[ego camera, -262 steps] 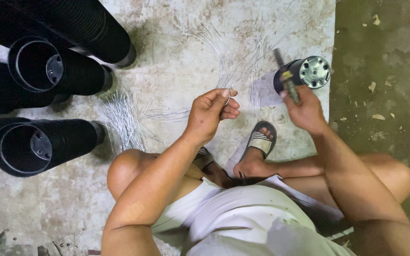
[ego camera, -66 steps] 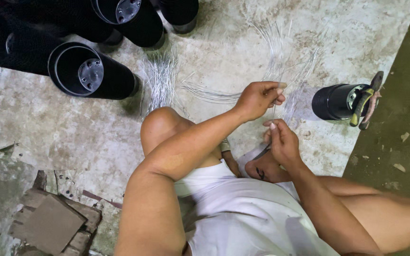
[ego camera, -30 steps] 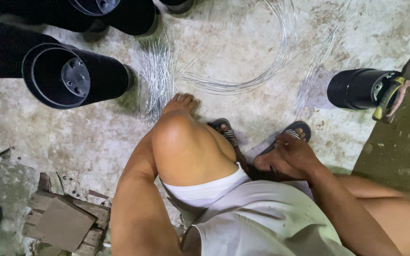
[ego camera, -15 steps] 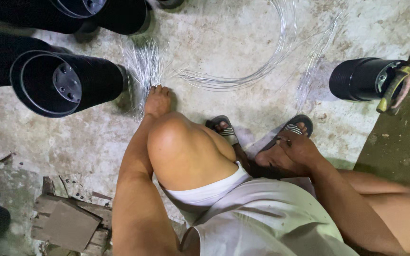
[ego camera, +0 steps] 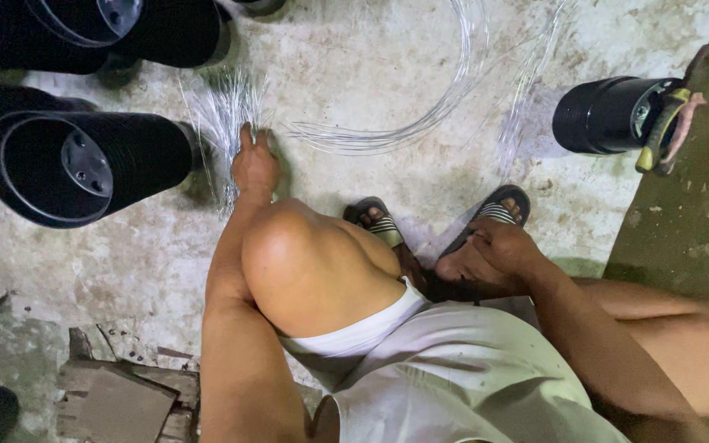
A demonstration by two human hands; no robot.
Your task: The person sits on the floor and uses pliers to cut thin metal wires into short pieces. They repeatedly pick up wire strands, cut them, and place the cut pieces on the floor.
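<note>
Left hand [ego camera: 254, 164] reached farther onto short wire bundle [ego camera: 221, 115], grip spread; right hand [ego camera: 498, 246] grip unclear. Black pot [ego camera: 84, 164] empty.

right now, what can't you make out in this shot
- Left hand: head view, the fingertips lie in the pile of short wires; a grip cannot be told.
- Right hand: it rests on the foot by the sandal; whether it holds anything is hidden under the palm.
- Long wires: cut off by the top edge.
- Pliers: their jaws are hidden behind the small black tube.
</note>
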